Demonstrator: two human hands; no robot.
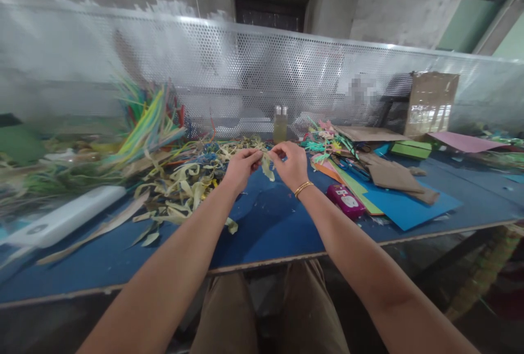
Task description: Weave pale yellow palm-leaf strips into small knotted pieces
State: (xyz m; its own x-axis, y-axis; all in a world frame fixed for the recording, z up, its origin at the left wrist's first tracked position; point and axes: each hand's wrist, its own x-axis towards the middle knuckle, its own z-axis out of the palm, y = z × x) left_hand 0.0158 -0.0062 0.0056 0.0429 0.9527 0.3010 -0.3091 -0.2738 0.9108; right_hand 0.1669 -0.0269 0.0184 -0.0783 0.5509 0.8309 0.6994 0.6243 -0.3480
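Observation:
Both my hands meet over the blue table, just in front of a glass bottle (280, 125). A pale green dried leaf (267, 168) hangs between them, pinched by the fingers of my right hand (291, 162). My left hand (244, 167) is closed at the fingertips against the same leaf; its exact grip is partly hidden. A gold bracelet (303, 188) circles my right wrist. Beside my left forearm lies a loose heap of curled dried leaves (190, 185).
A white power strip (77, 215) and bundled coloured strips (151, 125) are on the left. To the right lie a purple packet (345, 200), blue paper (413, 209), brown cardboard (391, 174) and a green box (411, 149). A perforated metal screen (262, 70) stands behind the table.

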